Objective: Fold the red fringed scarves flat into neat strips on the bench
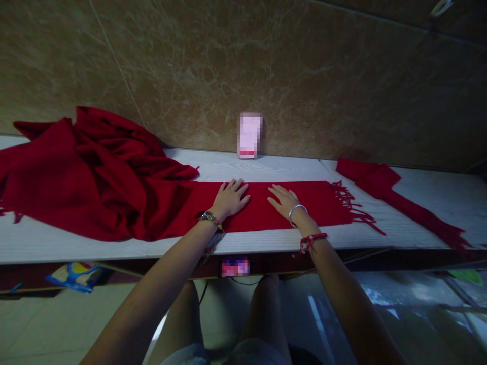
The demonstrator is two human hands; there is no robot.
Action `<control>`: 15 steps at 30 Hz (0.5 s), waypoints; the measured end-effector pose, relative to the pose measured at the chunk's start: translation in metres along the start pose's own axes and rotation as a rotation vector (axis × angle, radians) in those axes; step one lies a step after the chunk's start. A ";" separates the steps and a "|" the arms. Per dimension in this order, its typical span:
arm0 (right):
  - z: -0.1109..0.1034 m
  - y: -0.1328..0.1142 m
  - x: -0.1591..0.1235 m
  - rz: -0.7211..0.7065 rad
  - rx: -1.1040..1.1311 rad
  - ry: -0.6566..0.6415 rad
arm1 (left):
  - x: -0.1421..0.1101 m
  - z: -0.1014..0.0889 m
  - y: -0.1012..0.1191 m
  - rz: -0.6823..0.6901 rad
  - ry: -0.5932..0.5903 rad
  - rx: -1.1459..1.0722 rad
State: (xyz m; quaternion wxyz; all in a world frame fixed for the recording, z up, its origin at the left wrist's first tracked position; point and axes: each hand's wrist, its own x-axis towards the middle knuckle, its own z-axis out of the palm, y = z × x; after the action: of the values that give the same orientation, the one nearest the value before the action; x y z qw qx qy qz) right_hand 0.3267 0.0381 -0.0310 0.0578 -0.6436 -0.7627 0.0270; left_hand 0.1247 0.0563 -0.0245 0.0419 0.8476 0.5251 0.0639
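Red scarf [182, 208], prob. plain

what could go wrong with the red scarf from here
The red scarf lies flat under the left hand and right hand but is bunched up at left, so a tug there might crease the smooth stretch. The beaded bracelet behind the left hand could snag the cloth. The fringe is splayed unevenly, so its strands may tangle or fold under.

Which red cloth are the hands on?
The wide cloth, lying flat under the left hand and right hand. The narrow strip to its right has no hand on it.
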 end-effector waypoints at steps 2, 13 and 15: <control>-0.001 -0.001 -0.002 0.013 -0.013 -0.016 | 0.000 0.001 -0.001 0.010 -0.001 -0.005; -0.010 0.070 -0.037 0.241 -0.120 -0.064 | -0.003 -0.003 0.001 -0.013 -0.038 -0.019; -0.010 0.093 -0.044 0.253 -0.131 -0.055 | -0.004 -0.003 0.001 -0.013 -0.034 -0.027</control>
State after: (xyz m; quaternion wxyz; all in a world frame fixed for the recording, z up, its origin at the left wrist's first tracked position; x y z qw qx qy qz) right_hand 0.4261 0.0098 -0.0338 -0.0093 -0.7360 -0.6769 0.0020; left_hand 0.1234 0.0527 -0.0213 0.0625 0.8444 0.5290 0.0562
